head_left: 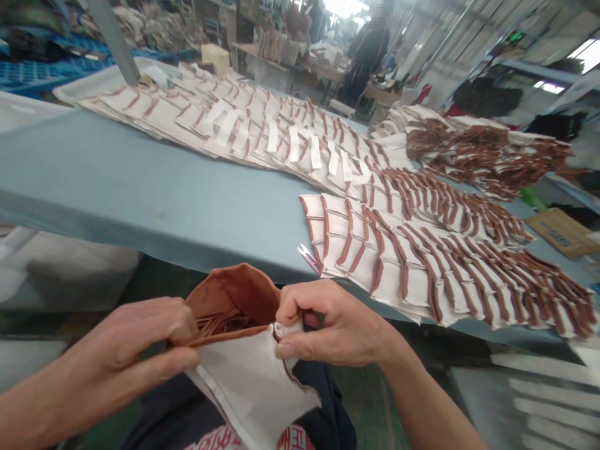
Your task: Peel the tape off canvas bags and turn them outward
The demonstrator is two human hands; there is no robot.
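Left hand (147, 331) and right hand (340, 322) pinch the fabric piece (244, 369); apparent snips (308, 257) lie beside layered panels (389, 259) on the surface (164, 187).

With the middle of our view as the hub, our left hand (145, 337) at 8 o'clock grips the brown-edged top of a white cloth (244, 375), and our right hand (328, 322), near 6, pinches its corner between thumb and fingers. Between our hands, thin brown strips (225, 326) lie within a brown fold (241, 284). Small scissors (308, 257) lie at 11 o'clock from our right hand on the blue table (164, 187), just beside rows of brown-banded white pieces (390, 265) spreading toward 4. White strips (294, 144) rest on the farther rows toward 12. A brown-and-white heap (469, 147) sits at 2, and a person (368, 56) in dark clothes is at 1.
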